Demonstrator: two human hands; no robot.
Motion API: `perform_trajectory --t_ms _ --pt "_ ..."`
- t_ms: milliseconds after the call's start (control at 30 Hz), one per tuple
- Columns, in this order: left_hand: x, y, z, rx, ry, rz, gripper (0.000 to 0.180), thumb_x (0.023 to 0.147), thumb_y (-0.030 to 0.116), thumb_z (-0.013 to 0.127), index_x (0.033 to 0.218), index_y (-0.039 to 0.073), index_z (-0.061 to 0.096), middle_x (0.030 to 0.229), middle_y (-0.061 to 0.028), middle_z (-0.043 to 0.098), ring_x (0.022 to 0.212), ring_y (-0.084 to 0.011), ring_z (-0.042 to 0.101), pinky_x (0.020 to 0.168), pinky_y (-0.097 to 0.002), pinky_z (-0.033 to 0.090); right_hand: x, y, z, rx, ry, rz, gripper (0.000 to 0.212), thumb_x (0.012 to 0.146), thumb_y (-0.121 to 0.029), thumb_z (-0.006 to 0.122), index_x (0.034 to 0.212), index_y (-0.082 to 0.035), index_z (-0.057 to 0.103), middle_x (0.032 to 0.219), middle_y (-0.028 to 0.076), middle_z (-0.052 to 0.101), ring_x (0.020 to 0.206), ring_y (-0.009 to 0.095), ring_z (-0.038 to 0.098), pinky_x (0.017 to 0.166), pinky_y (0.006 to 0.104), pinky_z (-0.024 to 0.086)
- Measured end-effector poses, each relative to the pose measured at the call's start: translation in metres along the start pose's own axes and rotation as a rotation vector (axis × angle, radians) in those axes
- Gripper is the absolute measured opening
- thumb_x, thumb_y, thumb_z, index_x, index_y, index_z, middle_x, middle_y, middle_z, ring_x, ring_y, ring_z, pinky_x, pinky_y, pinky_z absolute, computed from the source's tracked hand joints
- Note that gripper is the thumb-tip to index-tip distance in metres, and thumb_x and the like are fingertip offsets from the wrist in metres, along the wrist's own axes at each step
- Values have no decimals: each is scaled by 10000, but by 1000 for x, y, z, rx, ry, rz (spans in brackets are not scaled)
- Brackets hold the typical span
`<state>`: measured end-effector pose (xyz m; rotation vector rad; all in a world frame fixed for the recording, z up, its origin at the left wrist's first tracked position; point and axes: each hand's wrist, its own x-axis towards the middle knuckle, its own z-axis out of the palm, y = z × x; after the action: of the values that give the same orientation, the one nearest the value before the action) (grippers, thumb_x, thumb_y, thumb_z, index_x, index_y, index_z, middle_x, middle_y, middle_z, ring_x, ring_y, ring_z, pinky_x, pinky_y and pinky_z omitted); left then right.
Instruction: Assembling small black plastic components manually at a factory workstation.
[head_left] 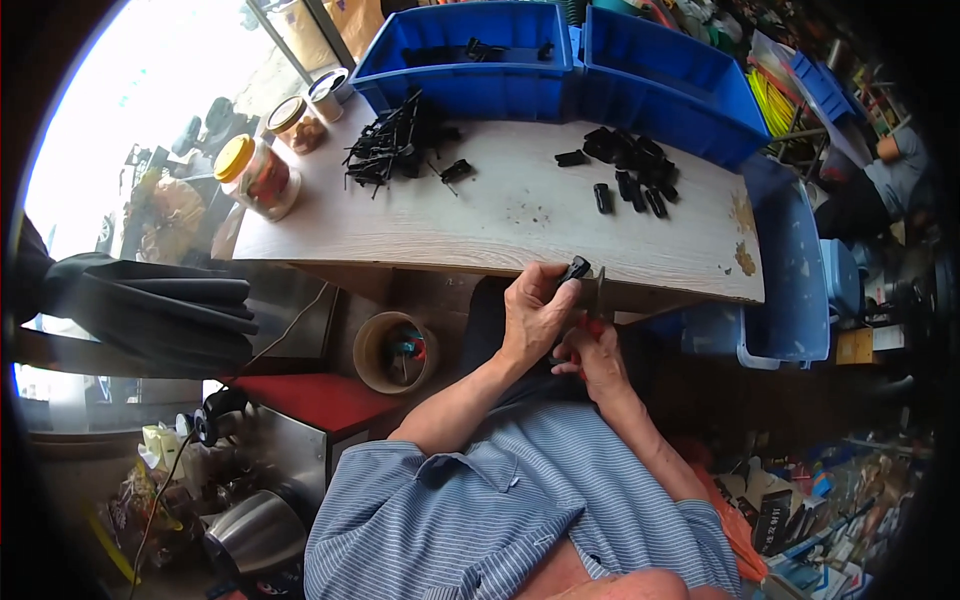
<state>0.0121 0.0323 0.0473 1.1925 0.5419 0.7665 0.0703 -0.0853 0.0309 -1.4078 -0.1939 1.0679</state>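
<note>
At the front edge of the table, my left hand [537, 315] pinches a small black plastic part [576, 268] between thumb and fingers. Just right of it, my right hand [600, 362] is closed around a red-handled hand tool [601, 288], whose narrow metal end points up beside the part. I cannot tell whether that tool is scissors or pliers. A tangled pile of black parts with thin stems [390, 140] lies on the table's left side, with one stemmed part [457, 171] apart from it. Short black pieces [630, 160] are gathered on the right side.
Two blue bins [465, 95] [670, 112] stand along the back of the pale table [400, 225]. Jars, one with a yellow lid [235, 158], stand at the left. Below are a round bucket [366, 375] and a red-topped cabinet [310, 400]. Another person [893, 175] sits far right.
</note>
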Motion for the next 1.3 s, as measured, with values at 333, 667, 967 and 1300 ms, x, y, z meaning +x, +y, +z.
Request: perform_trajectory --t_ms 333,667,967,1300 --pt "1 -8 8 17 -13 25 177 912 60 666 1036 -38 585 802 -32 653 665 -29 556 550 -195 468 -5 3 1 -136 -22 -55 411 898 -320 584 1208 -56 531 870 27 639 815 107 627 551 264 522" --pt "5 -15 9 25 16 33 174 903 72 675 1018 -29 592 765 -18 637 599 -26 526 497 -192 431 -6 -3 4 -201 -19 -73 407 885 -302 564 1200 -48 523 866 29 635 796 100 610 546 246 506" --pt "3 -9 7 26 17 -39 164 895 56 682 1013 -27 602 824 -25 655 696 -39 571 599 -197 490 -3 -3 2 -251 -18 -80 386 881 -310 551 1177 -62 531 853 21 628 755 90 591 527 222 459" --pt "5 -11 6 83 -4 -11 162 887 56 693 1004 -25 617 813 -23 665 705 -45 590 610 -196 490 1 6 -2 -137 -74 -30 202 860 -201 530 962 -29 557 687 42 571 602 117 581 523 275 521"
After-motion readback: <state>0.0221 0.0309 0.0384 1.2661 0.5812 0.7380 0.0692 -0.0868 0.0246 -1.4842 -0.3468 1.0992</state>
